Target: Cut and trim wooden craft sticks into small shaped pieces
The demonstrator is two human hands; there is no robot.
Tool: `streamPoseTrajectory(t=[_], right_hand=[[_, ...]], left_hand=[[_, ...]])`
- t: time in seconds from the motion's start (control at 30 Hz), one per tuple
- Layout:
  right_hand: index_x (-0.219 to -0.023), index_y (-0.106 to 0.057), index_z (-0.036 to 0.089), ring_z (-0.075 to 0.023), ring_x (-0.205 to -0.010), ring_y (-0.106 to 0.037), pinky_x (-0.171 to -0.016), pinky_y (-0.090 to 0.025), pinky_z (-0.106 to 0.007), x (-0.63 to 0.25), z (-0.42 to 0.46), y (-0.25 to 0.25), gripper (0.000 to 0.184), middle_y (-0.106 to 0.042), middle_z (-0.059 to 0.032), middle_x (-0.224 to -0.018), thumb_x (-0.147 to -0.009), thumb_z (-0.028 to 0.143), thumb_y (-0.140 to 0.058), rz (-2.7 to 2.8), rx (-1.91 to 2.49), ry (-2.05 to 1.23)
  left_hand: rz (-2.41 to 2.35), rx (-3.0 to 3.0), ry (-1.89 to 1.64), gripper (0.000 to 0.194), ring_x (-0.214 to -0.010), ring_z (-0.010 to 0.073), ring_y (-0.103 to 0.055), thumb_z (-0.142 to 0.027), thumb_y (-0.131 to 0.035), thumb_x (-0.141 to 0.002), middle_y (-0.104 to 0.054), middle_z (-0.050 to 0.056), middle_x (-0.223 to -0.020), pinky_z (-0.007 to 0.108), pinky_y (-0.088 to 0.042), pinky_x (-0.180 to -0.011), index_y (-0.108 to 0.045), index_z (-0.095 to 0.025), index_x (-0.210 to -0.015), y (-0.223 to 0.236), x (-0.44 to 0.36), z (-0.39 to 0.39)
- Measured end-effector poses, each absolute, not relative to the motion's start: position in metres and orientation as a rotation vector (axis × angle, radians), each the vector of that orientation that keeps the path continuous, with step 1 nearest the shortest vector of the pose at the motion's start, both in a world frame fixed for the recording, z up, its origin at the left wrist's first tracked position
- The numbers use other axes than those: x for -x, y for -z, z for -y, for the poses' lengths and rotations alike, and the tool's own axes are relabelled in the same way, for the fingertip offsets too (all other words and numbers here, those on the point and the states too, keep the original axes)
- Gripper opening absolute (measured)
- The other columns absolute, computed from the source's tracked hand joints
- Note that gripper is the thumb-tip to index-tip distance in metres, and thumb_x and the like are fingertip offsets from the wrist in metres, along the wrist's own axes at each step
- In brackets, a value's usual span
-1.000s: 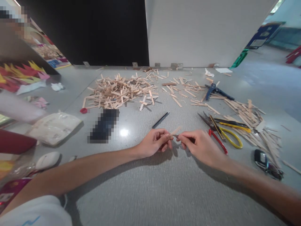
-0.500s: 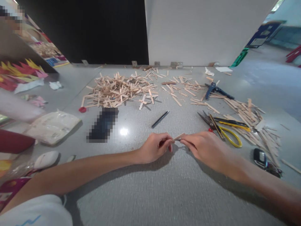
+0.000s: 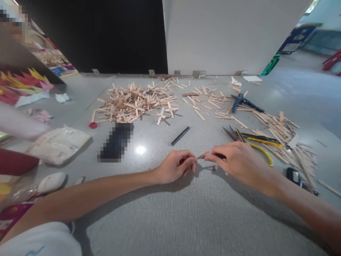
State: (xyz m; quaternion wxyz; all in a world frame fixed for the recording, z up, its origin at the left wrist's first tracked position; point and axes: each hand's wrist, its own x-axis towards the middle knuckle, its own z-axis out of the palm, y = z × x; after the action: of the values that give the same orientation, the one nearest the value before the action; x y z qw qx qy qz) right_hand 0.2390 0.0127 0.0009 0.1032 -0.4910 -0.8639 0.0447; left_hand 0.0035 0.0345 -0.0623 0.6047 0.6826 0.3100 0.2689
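Note:
My left hand [image 3: 176, 165] pinches one end of a short flat wooden stick [image 3: 201, 155] just above the grey table [image 3: 186, 220]. My right hand [image 3: 237, 161] meets it from the right, fingers closed on the stick's other end, and a thin dark object shows between those fingers; I cannot make out what it is. Both hands hover near the table's middle.
A big heap of wooden sticks [image 3: 133, 103] lies at the back, more sticks [image 3: 282, 131] at right. A black pen [image 3: 181, 135], yellow-handled scissors [image 3: 255, 144], blue pliers [image 3: 241, 102], a car key [image 3: 295, 176], a white bag [image 3: 58, 144] and a mouse [image 3: 52, 182] surround the hands. Another person's arm [image 3: 18, 124] is at left.
The hands sank slightly toward the table and drew closer together; my right hand has shifted a little to the right, covering more of the scissors. The stick stays held between both.

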Motion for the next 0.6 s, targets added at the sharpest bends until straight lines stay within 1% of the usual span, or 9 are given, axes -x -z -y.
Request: streamPoseTrajectory(t=[0.1,0.17,0.23,0.3,0.37,0.43,0.5,0.6], right_hand=[[-0.079,-0.082,0.021,-0.0177,-0.057,-0.060,-0.059,-0.033,-0.033,-0.242,-0.018,-0.003,0.050,-0.075,-0.0052,-0.066,-0.111,0.043,-0.050,2.502,1.431,-0.296],[-0.085,-0.085,0.020,-0.0164,-0.057,-0.056,-0.059,-0.035,-0.032,-0.242,-0.020,-0.004,0.050,-0.075,-0.0044,-0.067,-0.111,0.045,-0.050,2.456,1.431,-0.409],[-0.082,-0.085,0.019,-0.0145,-0.054,-0.046,-0.056,-0.034,-0.031,-0.241,-0.022,-0.003,0.051,-0.067,-0.0013,-0.059,-0.109,0.048,-0.052,2.397,1.433,-0.504],[-0.073,-0.082,0.019,-0.0134,-0.052,-0.035,-0.054,-0.030,-0.030,-0.239,-0.023,-0.001,0.052,-0.054,0.0022,-0.052,-0.106,0.049,-0.055,2.329,1.446,-0.568],[-0.065,-0.076,0.019,-0.0129,-0.053,-0.030,-0.052,-0.028,-0.030,-0.237,-0.025,0.003,0.050,-0.044,0.0040,-0.050,-0.102,0.048,-0.058,2.260,1.468,-0.609],[-0.060,-0.070,0.020,-0.0125,-0.052,-0.031,-0.052,-0.027,-0.030,-0.235,-0.026,0.006,0.048,-0.043,0.0045,-0.050,-0.099,0.047,-0.061,2.200,1.492,-0.680],[-0.058,-0.065,0.021,-0.0123,-0.050,-0.033,-0.052,-0.027,-0.030,-0.234,-0.027,0.008,0.047,-0.045,0.0044,-0.049,-0.097,0.047,-0.062,2.145,1.519,-0.792],[-0.056,-0.059,0.021,-0.0120,-0.049,-0.035,-0.051,-0.027,-0.031,-0.232,-0.027,0.010,0.048,-0.050,0.0039,-0.049,-0.097,0.047,-0.059,2.081,1.552,-0.931]], left_hand=[[-0.700,-1.509,-0.620,0.040,-0.051,0.0076,-0.051,-0.051,-0.056,-0.103,-0.069,0.003,-0.073,0.018,-0.038,-0.048,-0.063,-0.017,-0.085,0.060,-0.004,-0.036],[-0.690,-1.466,-0.620,0.041,-0.052,0.0082,-0.052,-0.054,-0.058,-0.102,-0.070,0.004,-0.074,0.018,-0.039,-0.048,-0.062,-0.017,-0.085,0.058,-0.004,-0.036],[-0.682,-1.431,-0.627,0.042,-0.053,0.0087,-0.054,-0.056,-0.059,-0.101,-0.070,0.004,-0.074,0.018,-0.040,-0.047,-0.062,-0.018,-0.084,0.058,-0.004,-0.037],[-0.675,-1.402,-0.640,0.042,-0.053,0.0087,-0.054,-0.056,-0.061,-0.101,-0.070,0.004,-0.074,0.018,-0.040,-0.047,-0.062,-0.017,-0.085,0.058,-0.004,-0.037],[-0.668,-1.378,-0.653,0.042,-0.052,0.0085,-0.053,-0.057,-0.063,-0.100,-0.070,0.003,-0.074,0.018,-0.040,-0.046,-0.062,-0.017,-0.087,0.060,-0.004,-0.038],[-0.665,-1.358,-0.658,0.041,-0.052,0.0083,-0.053,-0.056,-0.063,-0.100,-0.069,0.003,-0.073,0.018,-0.039,-0.046,-0.062,-0.017,-0.087,0.061,-0.003,-0.039],[-0.662,-1.343,-0.659,0.040,-0.051,0.0080,-0.052,-0.055,-0.063,-0.099,-0.069,0.002,-0.074,0.019,-0.038,-0.046,-0.063,-0.018,-0.087,0.062,-0.004,-0.040],[-0.659,-1.326,-0.663,0.039,-0.051,0.0074,-0.050,-0.055,-0.062,-0.099,-0.069,0.001,-0.073,0.018,-0.037,-0.045,-0.063,-0.018,-0.088,0.064,-0.005,-0.040]])
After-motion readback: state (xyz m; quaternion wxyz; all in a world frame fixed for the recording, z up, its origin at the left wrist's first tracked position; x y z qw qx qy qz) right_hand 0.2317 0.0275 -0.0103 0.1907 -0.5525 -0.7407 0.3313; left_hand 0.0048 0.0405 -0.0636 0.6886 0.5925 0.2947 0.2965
